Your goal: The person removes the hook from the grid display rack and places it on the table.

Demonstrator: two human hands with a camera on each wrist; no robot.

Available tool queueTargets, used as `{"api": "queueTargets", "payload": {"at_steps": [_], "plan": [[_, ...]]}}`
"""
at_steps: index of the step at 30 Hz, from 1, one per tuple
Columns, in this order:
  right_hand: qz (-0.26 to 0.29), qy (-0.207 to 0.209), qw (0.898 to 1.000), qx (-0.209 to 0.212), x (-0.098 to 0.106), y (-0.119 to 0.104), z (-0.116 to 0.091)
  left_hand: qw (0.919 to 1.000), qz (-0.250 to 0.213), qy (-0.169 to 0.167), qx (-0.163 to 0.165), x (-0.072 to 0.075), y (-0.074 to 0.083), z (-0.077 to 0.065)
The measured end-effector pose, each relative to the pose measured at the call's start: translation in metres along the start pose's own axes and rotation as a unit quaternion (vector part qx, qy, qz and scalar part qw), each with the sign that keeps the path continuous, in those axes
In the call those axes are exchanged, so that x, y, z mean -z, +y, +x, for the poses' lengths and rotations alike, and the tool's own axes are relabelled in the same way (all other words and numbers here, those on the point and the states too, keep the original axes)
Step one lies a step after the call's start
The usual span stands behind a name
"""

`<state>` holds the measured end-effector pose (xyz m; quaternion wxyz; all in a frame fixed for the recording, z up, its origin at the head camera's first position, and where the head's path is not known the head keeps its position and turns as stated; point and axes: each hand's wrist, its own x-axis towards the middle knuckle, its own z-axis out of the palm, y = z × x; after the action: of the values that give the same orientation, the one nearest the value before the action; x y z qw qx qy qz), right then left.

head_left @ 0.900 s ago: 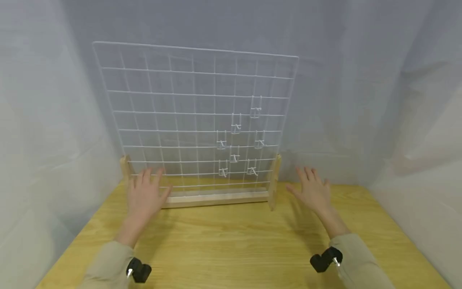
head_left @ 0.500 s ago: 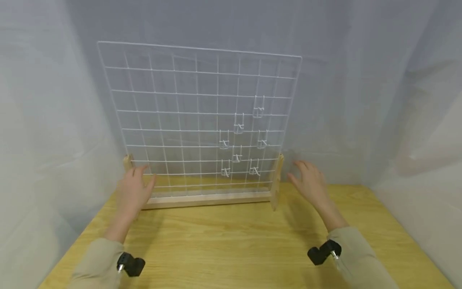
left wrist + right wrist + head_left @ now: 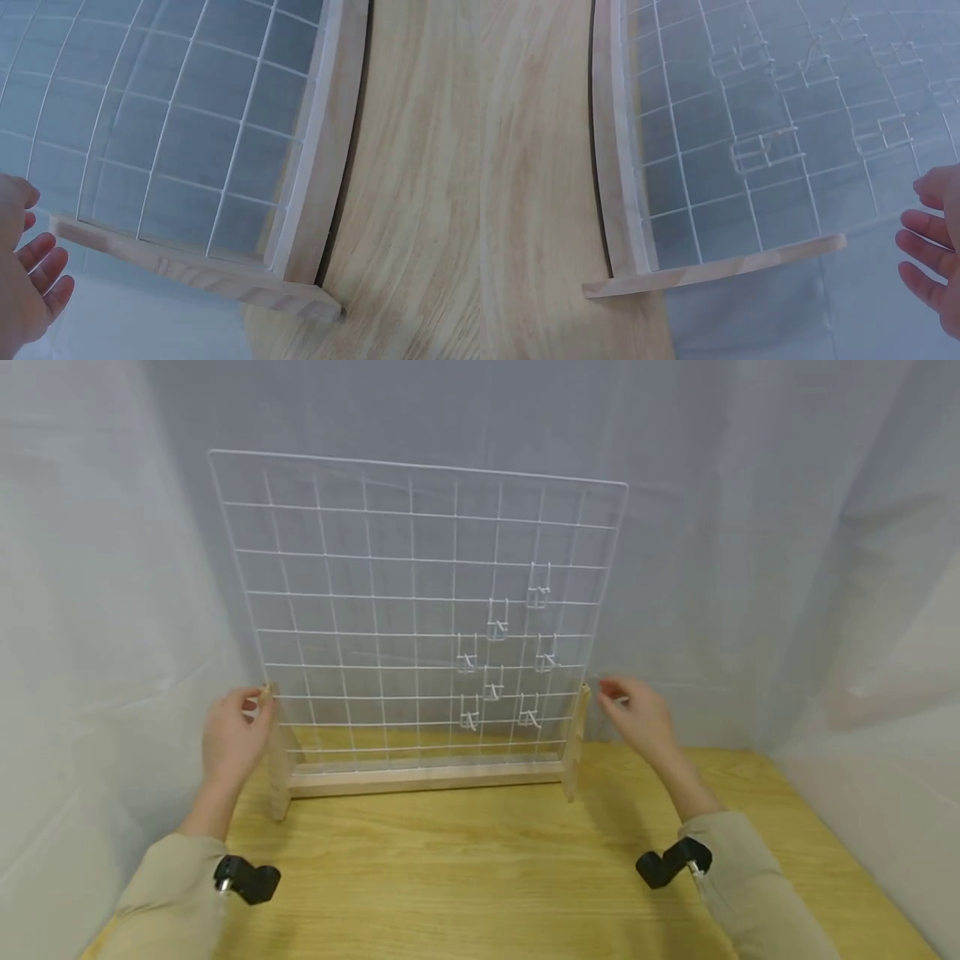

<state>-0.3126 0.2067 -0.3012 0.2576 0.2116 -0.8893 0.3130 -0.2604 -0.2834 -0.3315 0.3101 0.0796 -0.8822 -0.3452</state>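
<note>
A white wire grid panel (image 3: 411, 568) stands upright in a wooden stand (image 3: 427, 777). Several white wire hooks (image 3: 492, 692) hang on its right half. At the top of the stand's left post (image 3: 279, 752), my left hand (image 3: 234, 739) has its thumb and forefinger right beside the wood. Seen from the left wrist, the loosely bent fingers (image 3: 45, 266) sit just off the post's end. My right hand (image 3: 641, 714) is a little to the right of the right post (image 3: 576, 743), fingers bent and holding nothing. The right wrist view shows a gap between those fingers (image 3: 926, 251) and the post.
The stand is on a yellowish wooden table (image 3: 435, 868). Pale sheeting (image 3: 720, 568) hangs behind the grid and at both sides. A black wrist device (image 3: 247, 878) is on the left sleeve, another black device (image 3: 673, 862) on the right.
My left hand has moved left, from in front of the grid's lower left to beside the left post's top. The right hand has risen slightly, and its fingers have bent more.
</note>
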Motion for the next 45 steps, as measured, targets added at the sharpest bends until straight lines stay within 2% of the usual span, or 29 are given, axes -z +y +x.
{"api": "queueTargets", "payload": {"at_steps": [5,9,17,23,30,35,39,45], "plan": [[0.019,-0.015,1.0,-0.006,0.004,-0.003,0.01,0.9997,-0.009,-0.012,-0.018,0.001,-0.007,0.008],[0.033,-0.036,0.999,-0.017,0.006,-0.006,0.019,0.999,-0.015,-0.034,-0.027,0.001,-0.011,0.01],[0.081,-0.08,0.991,-0.069,0.011,-0.015,0.035,0.9979,-0.041,-0.051,-0.007,0.0,-0.009,0.015],[0.139,-0.095,0.982,-0.084,0.009,-0.016,0.047,0.9971,-0.043,-0.063,0.004,-0.001,-0.009,0.019],[0.176,-0.105,0.975,-0.088,0.003,-0.02,0.058,0.9972,-0.048,-0.049,0.029,-0.005,-0.01,0.021],[0.206,-0.131,0.964,-0.106,-0.005,-0.025,0.067,0.997,-0.054,-0.036,0.043,-0.007,-0.01,0.022],[0.214,-0.15,0.957,-0.128,-0.01,-0.029,0.071,0.9958,-0.058,-0.038,0.059,-0.008,-0.009,0.022],[0.214,-0.159,0.954,-0.136,-0.014,-0.034,0.073,0.9945,-0.056,-0.027,0.085,-0.01,-0.007,0.021]]}}
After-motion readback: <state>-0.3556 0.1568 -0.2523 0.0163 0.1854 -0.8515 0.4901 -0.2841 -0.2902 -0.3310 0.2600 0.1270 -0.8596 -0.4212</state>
